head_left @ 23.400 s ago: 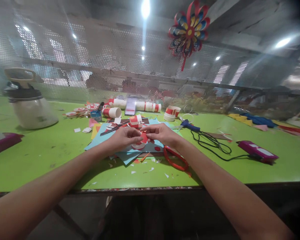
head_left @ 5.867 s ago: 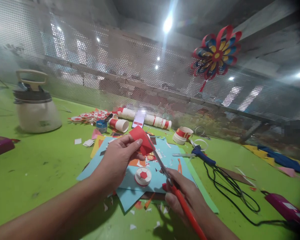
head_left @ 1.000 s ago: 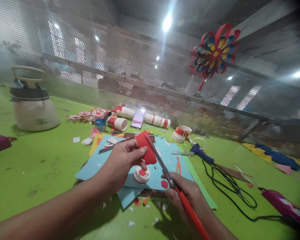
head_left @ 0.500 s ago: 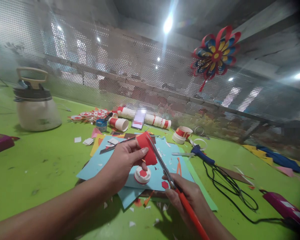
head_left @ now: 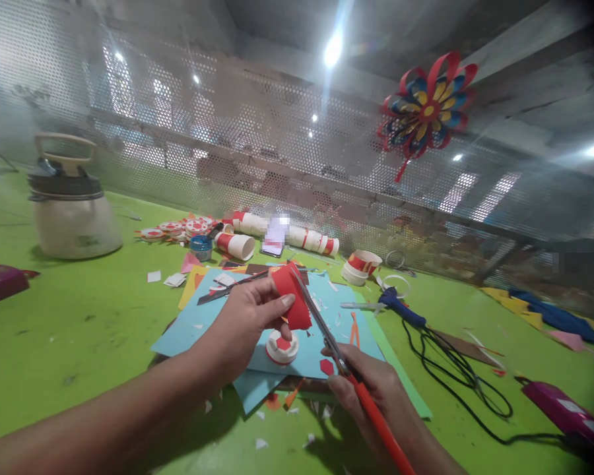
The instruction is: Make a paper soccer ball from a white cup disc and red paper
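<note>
My left hand (head_left: 250, 313) pinches a piece of red paper (head_left: 297, 307) between thumb and fingers, holding it above the blue sheets. Closed around the orange handles of a pair of scissors (head_left: 321, 323) is my right hand (head_left: 363, 382). The scissor blades point up and away, lying along the right edge of the red paper. Just below the paper, a white disc with a red hexagon (head_left: 282, 346) rests on the blue paper (head_left: 202, 336). A small loose red hexagon (head_left: 327, 366) lies near my right hand.
A blue glue gun (head_left: 400, 307) with a looped black cord lies at right. Behind the paper stand paper cups (head_left: 360, 266), a phone (head_left: 276, 236) and a small blue jar (head_left: 200, 247). A large jug (head_left: 74, 211) is at far left. Paper scraps litter the green table (head_left: 103, 316).
Almost nothing differs. The red paper and my left hand have dipped very slightly, and the scissor blades stay along the paper's edge.
</note>
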The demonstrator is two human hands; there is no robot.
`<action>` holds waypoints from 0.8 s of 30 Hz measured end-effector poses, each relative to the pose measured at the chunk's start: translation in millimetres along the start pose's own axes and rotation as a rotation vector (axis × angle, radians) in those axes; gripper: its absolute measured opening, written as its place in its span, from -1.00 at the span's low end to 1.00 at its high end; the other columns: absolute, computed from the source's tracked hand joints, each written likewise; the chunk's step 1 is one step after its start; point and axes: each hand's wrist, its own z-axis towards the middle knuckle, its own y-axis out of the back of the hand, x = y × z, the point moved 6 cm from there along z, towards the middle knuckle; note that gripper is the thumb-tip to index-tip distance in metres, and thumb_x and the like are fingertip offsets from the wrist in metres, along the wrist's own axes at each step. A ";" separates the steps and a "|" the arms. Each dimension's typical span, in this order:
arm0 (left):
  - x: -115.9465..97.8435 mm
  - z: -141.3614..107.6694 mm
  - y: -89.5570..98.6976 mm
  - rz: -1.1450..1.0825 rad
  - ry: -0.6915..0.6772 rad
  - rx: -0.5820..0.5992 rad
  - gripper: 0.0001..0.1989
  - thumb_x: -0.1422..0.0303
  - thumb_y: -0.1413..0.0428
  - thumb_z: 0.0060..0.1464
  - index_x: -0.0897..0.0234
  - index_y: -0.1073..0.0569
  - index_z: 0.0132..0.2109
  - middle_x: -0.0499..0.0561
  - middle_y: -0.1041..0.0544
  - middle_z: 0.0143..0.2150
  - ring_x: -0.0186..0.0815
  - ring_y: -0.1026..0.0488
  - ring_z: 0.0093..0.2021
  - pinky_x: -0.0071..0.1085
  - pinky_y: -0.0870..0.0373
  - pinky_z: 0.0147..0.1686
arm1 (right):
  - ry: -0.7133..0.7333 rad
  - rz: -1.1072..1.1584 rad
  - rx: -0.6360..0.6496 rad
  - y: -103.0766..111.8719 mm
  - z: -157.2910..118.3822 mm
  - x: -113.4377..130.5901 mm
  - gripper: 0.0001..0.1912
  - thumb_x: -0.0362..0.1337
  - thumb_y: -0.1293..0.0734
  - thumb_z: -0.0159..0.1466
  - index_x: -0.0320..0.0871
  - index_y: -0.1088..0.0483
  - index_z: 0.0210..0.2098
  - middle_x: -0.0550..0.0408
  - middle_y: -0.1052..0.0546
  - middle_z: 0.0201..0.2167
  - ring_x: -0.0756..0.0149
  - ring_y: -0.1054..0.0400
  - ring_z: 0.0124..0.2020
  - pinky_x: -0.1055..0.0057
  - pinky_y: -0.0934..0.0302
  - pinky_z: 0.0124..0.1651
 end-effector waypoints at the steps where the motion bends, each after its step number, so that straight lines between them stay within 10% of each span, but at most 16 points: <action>1: 0.2 0.3 0.2 0.001 -0.002 0.005 -0.83 0.34 -0.21 0.03 0.38 -0.53 -0.25 0.00 -0.52 -0.44 -0.45 -0.33 -0.59 -0.49 -0.30 -0.53 | -0.001 -0.003 -0.003 0.1 -0.4 -0.6 -0.60 0.00 -0.19 0.32 -0.18 -0.44 -0.15 0.09 -0.51 -0.45 0.33 -0.35 -0.48 0.47 -0.19 -0.40; 24: 9.1 -1.2 -2.8 0.002 0.026 0.036 -0.84 0.32 -0.22 0.03 0.34 -0.46 -0.39 0.01 -0.52 -0.43 -0.42 -0.35 -0.55 -0.45 -0.30 -0.48 | -0.010 0.024 0.001 -2.5 -1.5 -2.6 -0.58 0.02 -0.17 0.33 -0.18 -0.44 -0.14 0.04 -0.53 -0.39 0.31 -0.37 -0.44 0.45 -0.22 -0.38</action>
